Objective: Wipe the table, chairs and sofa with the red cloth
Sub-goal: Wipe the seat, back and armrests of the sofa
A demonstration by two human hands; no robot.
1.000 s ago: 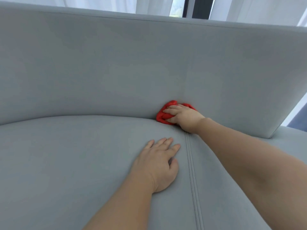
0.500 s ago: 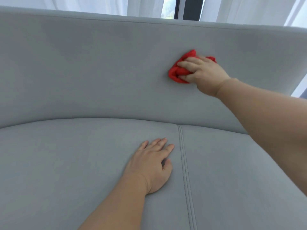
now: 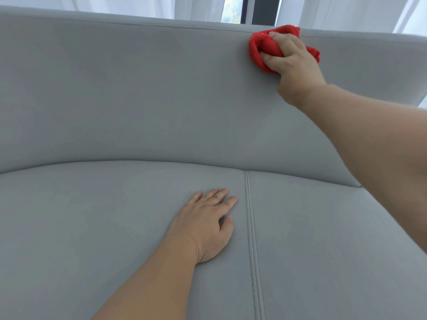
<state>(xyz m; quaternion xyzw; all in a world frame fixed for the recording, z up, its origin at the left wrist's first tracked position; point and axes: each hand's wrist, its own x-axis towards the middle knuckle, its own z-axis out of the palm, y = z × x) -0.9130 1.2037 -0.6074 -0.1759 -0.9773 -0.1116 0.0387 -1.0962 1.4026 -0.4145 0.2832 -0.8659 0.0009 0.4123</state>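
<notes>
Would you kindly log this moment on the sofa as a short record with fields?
surface: grey sofa, backrest and seat in view
tool: red cloth, bunched, at the backrest's top edge
wiping: right hand grips the cloth against the backrest
bracing: left hand rests flat on the seat, left of the seam
behind: white curtains

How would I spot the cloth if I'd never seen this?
Look at the big grey sofa and follow its backrest up to the top edge, right side. There the right hand grips a bunched cloth, the only bright red thing in view.
</notes>
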